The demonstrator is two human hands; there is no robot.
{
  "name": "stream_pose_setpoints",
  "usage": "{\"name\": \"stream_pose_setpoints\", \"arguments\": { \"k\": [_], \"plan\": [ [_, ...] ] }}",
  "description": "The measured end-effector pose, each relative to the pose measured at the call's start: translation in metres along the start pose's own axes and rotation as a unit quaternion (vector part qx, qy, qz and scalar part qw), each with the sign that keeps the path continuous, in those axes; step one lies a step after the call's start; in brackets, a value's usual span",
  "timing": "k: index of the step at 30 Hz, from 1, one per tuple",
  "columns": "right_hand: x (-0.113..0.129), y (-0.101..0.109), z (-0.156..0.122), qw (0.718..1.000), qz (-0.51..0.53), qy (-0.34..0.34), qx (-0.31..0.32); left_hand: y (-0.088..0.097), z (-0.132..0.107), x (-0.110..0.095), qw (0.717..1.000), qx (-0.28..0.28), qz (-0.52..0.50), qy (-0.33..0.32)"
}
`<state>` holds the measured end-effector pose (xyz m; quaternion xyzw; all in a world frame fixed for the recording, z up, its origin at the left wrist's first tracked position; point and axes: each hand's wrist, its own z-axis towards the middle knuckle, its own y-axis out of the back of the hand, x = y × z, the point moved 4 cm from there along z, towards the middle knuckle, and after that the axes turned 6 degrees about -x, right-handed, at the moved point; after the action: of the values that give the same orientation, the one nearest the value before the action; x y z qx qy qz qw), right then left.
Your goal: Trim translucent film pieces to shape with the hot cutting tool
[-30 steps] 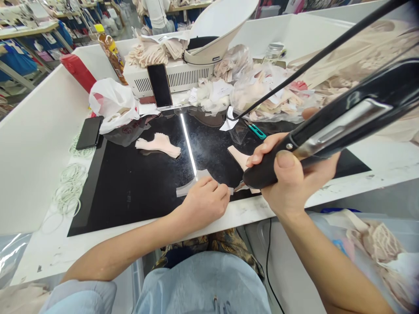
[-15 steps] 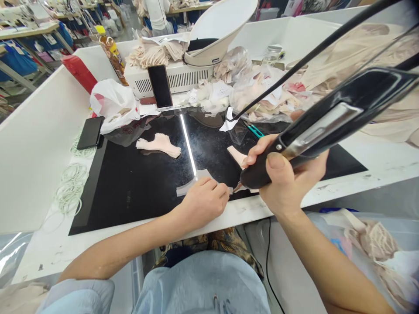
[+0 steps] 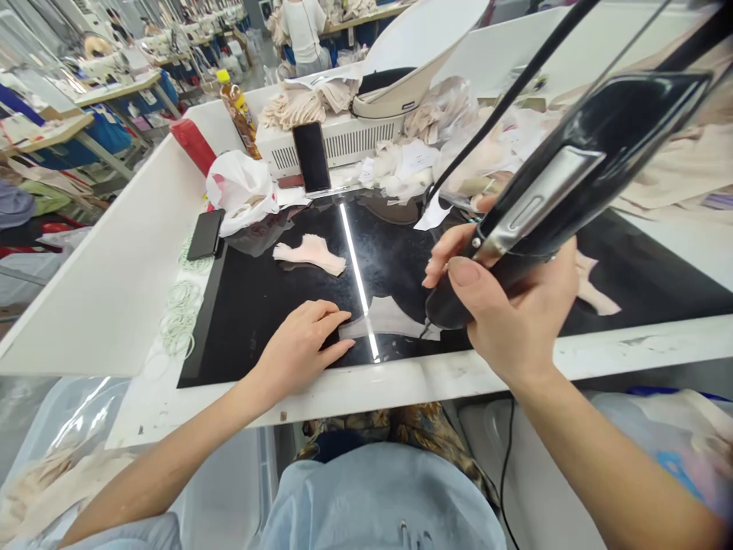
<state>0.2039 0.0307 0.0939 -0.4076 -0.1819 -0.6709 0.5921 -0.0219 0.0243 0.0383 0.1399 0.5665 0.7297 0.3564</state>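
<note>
My right hand (image 3: 509, 313) is wrapped round a corded black hand tool (image 3: 550, 183) with a silver lever. Its thin dark tip points down at the right end of a sheer pale cut piece (image 3: 389, 317), which lies flat on the black work surface (image 3: 257, 321). At the left end of that piece is my left hand (image 3: 303, 340), fingers apart and holding nothing; the fingertips touch or nearly touch its edge. A stack of pinkish fabric pieces (image 3: 312, 253) lies farther back on the left. Another pale stack (image 3: 595, 286) shows partly from behind my right hand.
Along the left edge lie a dark phone (image 3: 206, 234) and pale green elastic loops (image 3: 180, 313). A second phone (image 3: 311, 156) leans against a white vented box (image 3: 343, 141). Behind are a plastic bag (image 3: 240, 187), a bottle (image 3: 237, 114) and a white visor (image 3: 424, 46). A black cable (image 3: 498, 107) crosses the right.
My left hand has moved left from the middle of the sheer piece to its left end, and its fingers have spread. The right hand still holds the tool. The view has shifted.
</note>
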Motion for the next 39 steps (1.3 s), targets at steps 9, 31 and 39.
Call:
{"name": "stream_pose_setpoints", "arguments": {
  "k": [9,31,39],
  "plan": [
    [-0.014,-0.044,-0.01,0.998,0.066,-0.011,-0.007,-0.007,-0.007,0.007,0.997,-0.006,-0.066,0.038],
    [-0.033,-0.077,-0.021,0.997,0.062,-0.027,-0.029,-0.012,-0.014,0.007,0.997,-0.03,-0.067,0.013],
    [-0.033,-0.079,-0.028,0.996,0.072,-0.044,-0.028,-0.008,-0.019,0.002,0.997,-0.062,-0.003,-0.052]
  ]
}}
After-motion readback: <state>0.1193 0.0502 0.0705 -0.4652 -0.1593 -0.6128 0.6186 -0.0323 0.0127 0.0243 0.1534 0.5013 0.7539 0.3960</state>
